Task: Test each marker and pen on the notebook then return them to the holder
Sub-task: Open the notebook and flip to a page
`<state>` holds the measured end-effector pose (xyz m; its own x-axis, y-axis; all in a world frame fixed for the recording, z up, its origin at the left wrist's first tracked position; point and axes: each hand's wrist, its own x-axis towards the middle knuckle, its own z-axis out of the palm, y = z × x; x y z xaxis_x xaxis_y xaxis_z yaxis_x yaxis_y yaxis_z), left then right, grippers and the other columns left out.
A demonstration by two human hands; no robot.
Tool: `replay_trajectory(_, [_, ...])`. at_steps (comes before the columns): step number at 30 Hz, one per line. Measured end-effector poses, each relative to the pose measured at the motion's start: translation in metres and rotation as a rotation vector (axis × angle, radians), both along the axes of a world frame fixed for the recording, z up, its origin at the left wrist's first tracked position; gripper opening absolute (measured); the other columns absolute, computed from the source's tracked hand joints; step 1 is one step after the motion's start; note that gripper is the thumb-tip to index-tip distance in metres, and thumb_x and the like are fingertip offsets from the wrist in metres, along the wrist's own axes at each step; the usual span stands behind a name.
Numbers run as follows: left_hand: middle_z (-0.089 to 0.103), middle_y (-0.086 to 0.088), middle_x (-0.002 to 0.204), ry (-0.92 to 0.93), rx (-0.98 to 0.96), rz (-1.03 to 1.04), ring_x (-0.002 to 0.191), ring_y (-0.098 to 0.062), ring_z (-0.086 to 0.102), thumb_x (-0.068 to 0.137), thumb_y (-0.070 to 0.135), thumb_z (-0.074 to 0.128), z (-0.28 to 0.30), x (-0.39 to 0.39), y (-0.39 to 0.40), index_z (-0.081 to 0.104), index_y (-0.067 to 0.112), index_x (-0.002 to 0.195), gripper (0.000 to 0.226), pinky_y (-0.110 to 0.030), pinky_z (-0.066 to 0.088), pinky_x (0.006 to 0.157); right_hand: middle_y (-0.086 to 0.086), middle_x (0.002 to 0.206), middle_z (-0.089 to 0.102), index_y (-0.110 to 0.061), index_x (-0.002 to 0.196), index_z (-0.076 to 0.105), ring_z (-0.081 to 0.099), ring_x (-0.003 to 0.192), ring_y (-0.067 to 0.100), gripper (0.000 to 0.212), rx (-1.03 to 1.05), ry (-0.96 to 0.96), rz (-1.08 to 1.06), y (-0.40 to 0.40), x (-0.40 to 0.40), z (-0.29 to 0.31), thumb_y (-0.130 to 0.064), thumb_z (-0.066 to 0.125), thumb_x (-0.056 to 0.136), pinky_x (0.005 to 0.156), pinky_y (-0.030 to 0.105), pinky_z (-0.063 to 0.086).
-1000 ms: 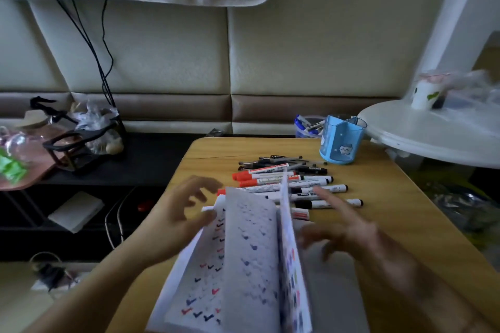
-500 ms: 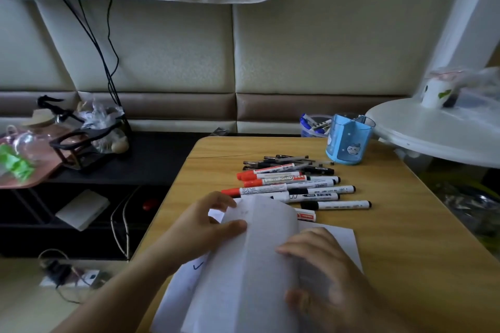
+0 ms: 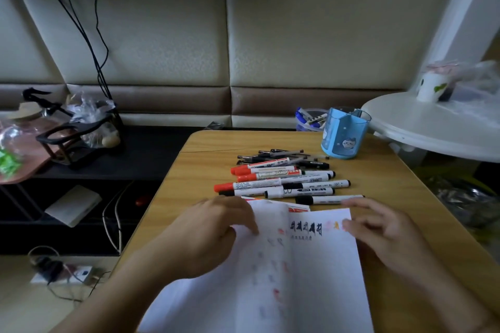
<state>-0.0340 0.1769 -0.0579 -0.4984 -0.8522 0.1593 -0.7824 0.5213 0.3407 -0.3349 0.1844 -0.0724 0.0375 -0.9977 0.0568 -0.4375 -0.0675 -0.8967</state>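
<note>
An open white notebook lies on the wooden table in front of me, with marks near the top of its right page. My left hand rests flat on the left page, fingers over its top. My right hand lies on the right page's edge with fingers relaxed. Several red-capped and black-capped markers and dark pens lie in a loose row beyond the notebook. The blue pen holder stands upright at the table's far right; its inside is hidden.
A white round side table with a cup stands to the right. A small container of blue items sits behind the holder. Left of the table is a dark low shelf with a black rack, bags and cables.
The notebook's pages were being flipped and stood upright; now it lies open flat on a page with few marks. Both hands have moved down onto the two pages.
</note>
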Motion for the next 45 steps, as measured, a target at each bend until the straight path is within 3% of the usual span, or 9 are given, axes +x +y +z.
replay_trajectory(5, [0.042, 0.029, 0.127, -0.172, 0.021, 0.142, 0.115, 0.000, 0.038, 0.075, 0.087, 0.036, -0.010, -0.011, -0.001, 0.047, 0.046, 0.119, 0.061, -0.030, 0.036, 0.102, -0.006, 0.074, 0.074, -0.034, 0.107, 0.063, 0.068, 0.074, 0.013, 0.035, -0.001, 0.229, -0.035, -0.008, -0.005, -0.019, -0.013, 0.075, 0.082, 0.068, 0.030, 0.053])
replay_trajectory(9, [0.006, 0.035, 0.155, -0.024, 0.067, -0.113, 0.148, -0.005, -0.001, 0.092, 0.049, 0.058, -0.015, 0.003, -0.003, 0.032, 0.060, 0.139, 0.055, -0.052, 0.019, 0.118, -0.017, 0.076, 0.072, -0.045, 0.110, 0.057, 0.066, 0.075, 0.004, 0.040, -0.023, 0.341, -0.053, -0.012, -0.007, -0.026, -0.018, 0.072, 0.085, 0.066, 0.029, 0.052])
replay_trajectory(13, [0.029, 0.035, 0.149, -0.084, 0.048, -0.222, 0.148, -0.002, 0.006, 0.087, 0.007, 0.050, -0.017, 0.011, -0.004, 0.058, 0.053, 0.123, 0.058, -0.047, 0.020, 0.118, -0.020, 0.111, 0.057, -0.045, 0.124, 0.055, 0.050, 0.103, 0.007, 0.045, -0.179, 0.774, -0.256, -0.011, -0.004, -0.024, -0.033, 0.071, 0.084, 0.068, 0.025, 0.046])
replay_trajectory(19, [0.057, 0.021, 0.119, -0.079, -0.081, 0.004, 0.106, -0.004, 0.055, 0.088, 0.065, 0.036, -0.020, -0.010, 0.000, 0.055, 0.040, 0.121, 0.045, -0.030, 0.047, 0.089, -0.022, 0.124, 0.051, -0.039, 0.126, 0.056, 0.044, 0.117, 0.002, 0.051, -0.455, 0.682, 0.375, 0.006, 0.040, -0.035, -0.063, 0.060, 0.082, 0.096, 0.029, 0.039])
replay_trajectory(24, [0.037, 0.022, 0.135, -0.257, -0.008, 0.030, 0.119, -0.006, 0.040, 0.083, 0.080, 0.038, -0.016, -0.012, 0.003, 0.028, 0.052, 0.144, 0.068, -0.026, 0.041, 0.089, -0.029, 0.146, 0.029, -0.047, 0.142, 0.035, 0.022, 0.133, -0.004, 0.069, -0.404, 0.740, 0.549, 0.010, 0.048, -0.041, -0.081, 0.037, 0.083, 0.107, 0.031, 0.023])
replay_trajectory(29, [0.021, 0.018, 0.142, -0.469, 0.207, -0.031, 0.128, -0.007, 0.027, 0.088, 0.062, 0.055, 0.004, -0.003, 0.019, 0.022, 0.047, 0.147, 0.069, -0.033, 0.033, 0.109, -0.019, 0.141, 0.041, -0.048, 0.146, 0.025, 0.041, 0.120, 0.007, 0.072, -0.703, 0.987, 0.647, 0.008, 0.054, -0.047, -0.075, 0.042, 0.081, 0.088, 0.027, 0.042])
replay_trajectory(33, [0.044, 0.003, 0.127, -0.474, 0.166, 0.107, 0.115, -0.019, 0.050, 0.095, 0.024, 0.050, 0.006, -0.030, 0.021, 0.049, 0.024, 0.128, 0.032, -0.039, 0.049, 0.093, -0.020, 0.141, 0.039, -0.049, 0.145, 0.025, 0.046, 0.119, 0.006, 0.077, -0.703, 0.981, 0.673, 0.010, 0.060, -0.042, -0.069, 0.053, 0.076, 0.084, 0.028, 0.046])
replay_trajectory(40, [0.051, 0.007, 0.102, -0.126, -0.116, 0.279, 0.093, -0.022, 0.058, 0.094, 0.048, 0.021, -0.046, -0.058, 0.009, 0.044, 0.028, 0.099, 0.030, -0.033, 0.030, 0.058, -0.034, 0.133, 0.049, -0.057, 0.122, 0.053, 0.043, 0.128, -0.004, 0.036, -0.566, 0.577, 0.652, 0.010, 0.042, -0.041, -0.062, 0.053, 0.086, 0.109, 0.025, 0.029])
replay_trajectory(45, [0.053, 0.005, 0.096, -0.111, -0.185, 0.197, 0.083, -0.023, 0.057, 0.095, 0.048, 0.022, -0.051, -0.057, 0.009, 0.042, 0.027, 0.097, 0.030, -0.033, 0.036, 0.057, -0.030, 0.100, 0.063, -0.043, 0.101, 0.068, 0.055, 0.101, -0.003, 0.020, -0.501, 0.423, 0.157, -0.012, 0.021, -0.029, -0.040, 0.070, 0.081, 0.080, 0.021, 0.047])
